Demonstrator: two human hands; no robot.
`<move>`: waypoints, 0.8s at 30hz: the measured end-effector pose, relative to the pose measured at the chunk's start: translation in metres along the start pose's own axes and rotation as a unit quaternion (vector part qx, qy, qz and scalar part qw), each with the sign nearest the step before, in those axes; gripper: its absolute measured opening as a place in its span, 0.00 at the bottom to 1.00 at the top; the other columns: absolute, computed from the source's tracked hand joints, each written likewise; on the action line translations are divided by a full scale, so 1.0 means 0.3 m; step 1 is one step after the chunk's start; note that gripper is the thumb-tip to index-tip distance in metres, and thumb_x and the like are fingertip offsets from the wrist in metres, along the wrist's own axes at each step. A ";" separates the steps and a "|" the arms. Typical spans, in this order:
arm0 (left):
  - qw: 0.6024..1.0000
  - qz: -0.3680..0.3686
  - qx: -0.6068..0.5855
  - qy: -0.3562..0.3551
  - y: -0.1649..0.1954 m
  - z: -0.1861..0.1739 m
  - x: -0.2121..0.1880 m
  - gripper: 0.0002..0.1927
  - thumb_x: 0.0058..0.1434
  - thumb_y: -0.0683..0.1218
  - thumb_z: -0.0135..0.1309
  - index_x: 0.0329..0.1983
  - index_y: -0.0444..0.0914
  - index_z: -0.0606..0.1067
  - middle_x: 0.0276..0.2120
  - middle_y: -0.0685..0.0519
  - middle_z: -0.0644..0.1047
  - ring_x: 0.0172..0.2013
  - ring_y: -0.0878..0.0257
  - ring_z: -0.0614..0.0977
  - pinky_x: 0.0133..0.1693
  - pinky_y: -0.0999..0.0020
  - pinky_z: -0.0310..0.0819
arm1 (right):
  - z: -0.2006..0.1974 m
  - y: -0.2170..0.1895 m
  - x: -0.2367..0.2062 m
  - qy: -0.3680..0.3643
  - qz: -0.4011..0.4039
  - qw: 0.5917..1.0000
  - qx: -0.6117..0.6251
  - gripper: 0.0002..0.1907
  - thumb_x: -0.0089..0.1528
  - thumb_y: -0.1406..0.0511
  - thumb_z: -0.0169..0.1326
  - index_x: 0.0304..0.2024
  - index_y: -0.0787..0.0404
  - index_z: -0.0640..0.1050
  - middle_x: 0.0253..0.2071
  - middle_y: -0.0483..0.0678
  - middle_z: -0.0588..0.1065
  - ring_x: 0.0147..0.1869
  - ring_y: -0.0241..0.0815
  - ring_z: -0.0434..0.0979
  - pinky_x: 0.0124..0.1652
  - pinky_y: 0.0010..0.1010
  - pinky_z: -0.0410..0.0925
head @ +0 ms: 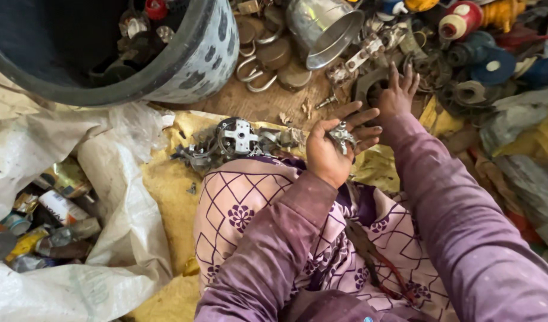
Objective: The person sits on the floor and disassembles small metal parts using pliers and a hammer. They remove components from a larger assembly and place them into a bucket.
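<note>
Head cam: our left hand (326, 156) is cupped w/ fingers curled round a small jagged grey metal fitting (342, 136), just right of the round metal motor part (238, 136). Right hand (395, 95), fingers spread, presses into dark scrap further right.

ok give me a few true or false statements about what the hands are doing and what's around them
1. The left hand holds a small metal part. True.
2. The right hand rests in the lap. False: it reaches into the scrap pile ahead.
3. A large dark tub stands at upper left. True.
4. The round metal piece with a cross-shaped plate lies inside the tub. False: it lies on the yellow cloth, by the knee.
5. Both sleeves are green. False: they are purple.
</note>
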State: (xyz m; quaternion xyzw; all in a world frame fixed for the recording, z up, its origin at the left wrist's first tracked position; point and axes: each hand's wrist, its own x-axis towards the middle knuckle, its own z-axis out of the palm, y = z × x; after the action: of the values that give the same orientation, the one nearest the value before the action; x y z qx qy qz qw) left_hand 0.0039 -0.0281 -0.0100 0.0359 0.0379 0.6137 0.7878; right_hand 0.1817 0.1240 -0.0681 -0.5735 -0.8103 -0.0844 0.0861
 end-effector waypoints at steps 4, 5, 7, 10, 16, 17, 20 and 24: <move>1.000 0.010 -0.014 -0.015 -0.013 -0.001 0.002 0.28 0.70 0.51 0.41 0.66 0.30 0.70 0.58 0.31 0.76 0.49 0.38 0.82 0.55 0.48 0.75 | 0.030 -0.024 0.027 -0.034 0.039 0.993 -0.109 0.14 0.62 0.56 0.55 0.40 0.51 0.87 0.84 0.51 0.49 0.82 0.71 0.36 0.69 0.68 0.29; 1.000 0.008 -0.019 -0.015 -0.016 -0.002 0.002 0.28 0.69 0.51 0.41 0.66 0.29 0.71 0.56 0.31 0.77 0.48 0.37 0.82 0.55 0.48 0.75 | 0.030 -0.030 0.031 -0.031 0.043 0.993 -0.103 0.14 0.62 0.56 0.55 0.41 0.52 0.87 0.84 0.51 0.49 0.82 0.70 0.36 0.70 0.68 0.29; 1.000 0.013 -0.010 -0.014 -0.020 -0.004 -0.001 0.27 0.70 0.51 0.41 0.65 0.29 0.71 0.55 0.31 0.78 0.47 0.36 0.82 0.56 0.51 0.74 | 0.030 -0.038 0.037 -0.026 0.053 0.994 -0.091 0.14 0.62 0.57 0.54 0.42 0.53 0.87 0.83 0.51 0.49 0.82 0.69 0.36 0.70 0.68 0.28; 1.000 0.010 -0.006 -0.005 -0.027 -0.008 -0.001 0.27 0.71 0.51 0.41 0.65 0.29 0.71 0.53 0.30 0.78 0.46 0.36 0.82 0.56 0.53 0.74 | 0.020 -0.044 0.042 -0.038 0.064 0.993 -0.090 0.14 0.64 0.58 0.54 0.43 0.53 0.87 0.84 0.49 0.49 0.84 0.67 0.36 0.72 0.67 0.28; 1.000 0.019 0.006 0.012 -0.034 -0.030 0.009 0.26 0.73 0.52 0.41 0.62 0.27 0.72 0.50 0.31 0.79 0.42 0.39 0.83 0.53 0.53 0.75 | -0.044 -0.079 0.060 -0.127 0.072 0.982 -0.116 0.11 0.59 0.62 0.55 0.37 0.53 0.88 0.85 0.46 0.41 0.83 0.67 0.28 0.69 0.67 0.25; 1.000 0.021 0.010 0.015 -0.037 -0.034 0.010 0.26 0.73 0.52 0.41 0.62 0.26 0.72 0.50 0.31 0.80 0.41 0.40 0.83 0.52 0.52 0.75 | -0.057 -0.087 0.064 -0.140 0.065 0.978 -0.139 0.11 0.57 0.63 0.56 0.37 0.52 0.88 0.85 0.45 0.40 0.82 0.67 0.27 0.68 0.68 0.24; 0.999 0.014 0.030 0.032 -0.042 -0.041 0.011 0.26 0.74 0.52 0.42 0.62 0.27 0.72 0.50 0.33 0.80 0.40 0.42 0.83 0.48 0.58 0.72 | -0.084 -0.109 0.081 -0.150 0.044 0.970 -0.184 0.12 0.57 0.65 0.56 0.39 0.51 0.88 0.85 0.45 0.38 0.82 0.68 0.25 0.67 0.69 0.23; 1.000 0.023 0.010 0.012 -0.047 -0.042 0.021 0.25 0.73 0.53 0.42 0.59 0.28 0.74 0.48 0.34 0.80 0.41 0.44 0.84 0.51 0.53 0.78 | -0.091 -0.109 0.087 -0.150 0.034 0.975 -0.158 0.11 0.56 0.63 0.57 0.38 0.52 0.88 0.83 0.47 0.42 0.81 0.69 0.29 0.68 0.66 0.26</move>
State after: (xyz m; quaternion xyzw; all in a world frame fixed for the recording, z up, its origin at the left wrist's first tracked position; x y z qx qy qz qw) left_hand 0.0178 -0.0254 -0.0240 0.0372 0.0523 0.6319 0.7724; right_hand 0.1434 0.1308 -0.0366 -0.6135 -0.7701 -0.1214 -0.1258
